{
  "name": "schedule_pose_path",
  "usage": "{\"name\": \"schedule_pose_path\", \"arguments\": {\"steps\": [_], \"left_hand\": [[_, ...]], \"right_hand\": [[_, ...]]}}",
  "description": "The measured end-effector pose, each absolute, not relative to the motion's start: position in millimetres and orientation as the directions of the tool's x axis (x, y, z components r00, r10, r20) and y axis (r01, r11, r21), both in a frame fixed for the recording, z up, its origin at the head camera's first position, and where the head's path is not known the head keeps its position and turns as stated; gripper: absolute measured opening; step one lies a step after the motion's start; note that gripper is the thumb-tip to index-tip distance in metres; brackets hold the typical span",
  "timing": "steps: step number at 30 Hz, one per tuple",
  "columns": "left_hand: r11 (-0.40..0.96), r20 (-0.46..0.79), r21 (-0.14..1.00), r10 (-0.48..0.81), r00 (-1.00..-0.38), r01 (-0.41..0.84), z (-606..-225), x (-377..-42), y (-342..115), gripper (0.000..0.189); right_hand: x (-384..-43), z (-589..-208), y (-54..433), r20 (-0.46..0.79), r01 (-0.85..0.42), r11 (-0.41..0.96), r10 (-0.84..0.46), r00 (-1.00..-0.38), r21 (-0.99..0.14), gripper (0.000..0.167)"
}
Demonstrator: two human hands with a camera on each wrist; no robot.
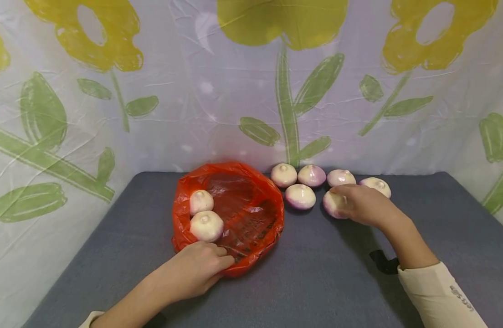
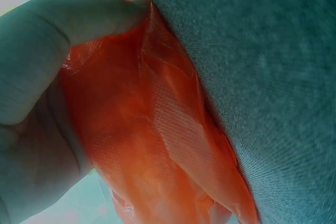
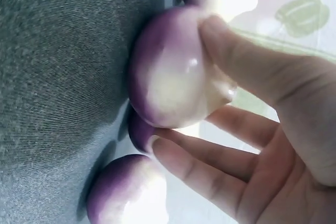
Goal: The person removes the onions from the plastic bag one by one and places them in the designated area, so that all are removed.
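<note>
A red plastic bag (image 1: 278, 228) lies wide open on the dark table, its rim rolled outward. Two purple-and-white onions, a larger onion (image 1: 207, 226) and a smaller onion (image 1: 201, 202), rest inside at its left. My left hand (image 1: 198, 269) pinches the bag's near rim; the left wrist view shows the thumb outside against the red plastic (image 2: 136, 114). To the bag's right, my right hand (image 1: 364, 205) holds an onion (image 3: 170, 72) between thumb and fingers, its purple side toward the table. The right fingertips partly hide another onion (image 3: 140, 132) behind it.
Several more onions stand in a cluster near the back edge: a front onion (image 1: 300, 197), a back onion (image 1: 283, 175) and a far-right onion (image 1: 375, 186) among them. A flower-printed cloth (image 1: 194, 114) hangs behind the table. A black patch (image 1: 384, 262) lies by the right forearm.
</note>
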State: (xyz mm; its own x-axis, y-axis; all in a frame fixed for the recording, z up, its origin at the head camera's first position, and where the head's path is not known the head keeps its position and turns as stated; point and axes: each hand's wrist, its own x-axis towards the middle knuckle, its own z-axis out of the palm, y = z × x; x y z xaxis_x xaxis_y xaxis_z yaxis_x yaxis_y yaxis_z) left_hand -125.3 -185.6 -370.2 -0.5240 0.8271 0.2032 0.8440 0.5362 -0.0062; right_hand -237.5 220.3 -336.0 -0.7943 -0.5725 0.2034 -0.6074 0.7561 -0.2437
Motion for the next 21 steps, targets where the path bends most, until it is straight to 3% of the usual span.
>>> {"name": "schedule_pose_path", "arguments": {"steps": [3,12,21], "left_hand": [[0.534,0.207,-0.006,0.828,-0.521,0.845,-370.7,-125.7,-185.4,0.016],[0.546,0.186,0.001,0.823,-0.537,0.838,-369.4,-125.5,-184.9,0.015],[0.555,0.167,0.007,0.819,-0.548,0.832,-369.4,-124.9,-184.3,0.014]], "right_hand": [[-237.8,-337.2,220.4,0.257,-0.588,0.785,-0.537,-0.803,-0.197,0.028],[-239.6,-338.9,220.6,0.282,-0.528,0.835,-0.475,-0.834,-0.156,0.031],[-243.4,-345.5,219.6,0.258,-0.543,0.819,-0.492,-0.831,-0.186,0.049]]}}
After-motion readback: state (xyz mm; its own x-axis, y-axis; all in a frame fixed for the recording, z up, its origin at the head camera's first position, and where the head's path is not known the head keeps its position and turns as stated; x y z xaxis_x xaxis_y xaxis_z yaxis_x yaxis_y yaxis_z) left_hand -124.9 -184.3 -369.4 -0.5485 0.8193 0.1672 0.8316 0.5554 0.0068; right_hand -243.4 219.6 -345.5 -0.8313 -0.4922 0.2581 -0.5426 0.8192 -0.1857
